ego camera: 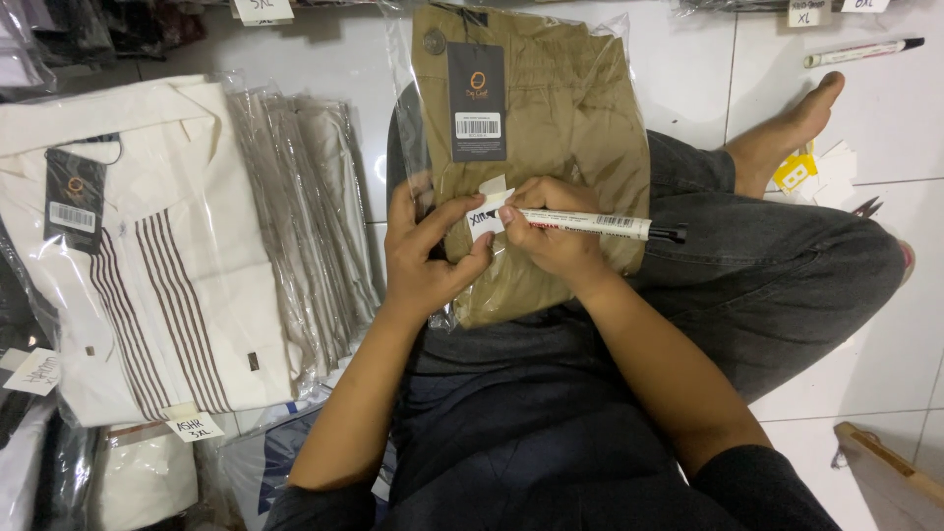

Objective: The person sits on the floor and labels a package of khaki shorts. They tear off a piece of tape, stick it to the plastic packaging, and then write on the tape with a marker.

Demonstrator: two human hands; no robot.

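Khaki trousers folded inside a clear plastic bag (551,118) lie across the person's lap, with a dark hang tag (477,98) showing at the upper part of the bag. On the bag's front, below that tag, sits a small white label (489,214). The left hand (425,258) rests on the bag to the left of the label, its thumb and forefinger pressing the label's edge flat. The right hand (553,231) is closed around a white marker pen (590,224), its tip touching the label and its dark cap end pointing away to the right. Left of the bag, a cream shirt with brown stripes (147,256) tops a stack of bagged garments. Beyond the bag, to its upper right, a second marker (863,52) lies on the white tiled floor (885,108).
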